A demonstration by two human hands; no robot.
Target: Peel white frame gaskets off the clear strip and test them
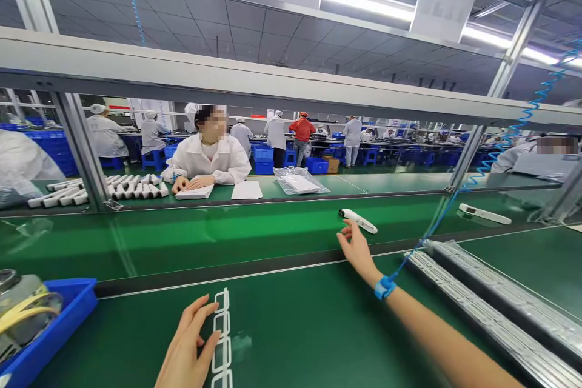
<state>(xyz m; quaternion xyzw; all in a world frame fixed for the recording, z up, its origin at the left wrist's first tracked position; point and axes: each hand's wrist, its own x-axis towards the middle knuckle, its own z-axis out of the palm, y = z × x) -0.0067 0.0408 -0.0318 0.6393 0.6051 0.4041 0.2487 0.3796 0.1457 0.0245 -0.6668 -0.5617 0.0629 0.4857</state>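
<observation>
My right hand reaches forward to the green conveyor belt, fingers apart, fingertips just short of a white handheld device lying on the belt. A blue wrist strap with a coiled blue cord sits on that wrist. My left hand rests open on the green worktable, fingertips touching a strip of small white rectangular frames.
A blue bin with a tape roll stands at the left edge. Long grey trays lie at the right. Another white device lies farther right on the belt. A person in white sits across the belt beside rows of white parts.
</observation>
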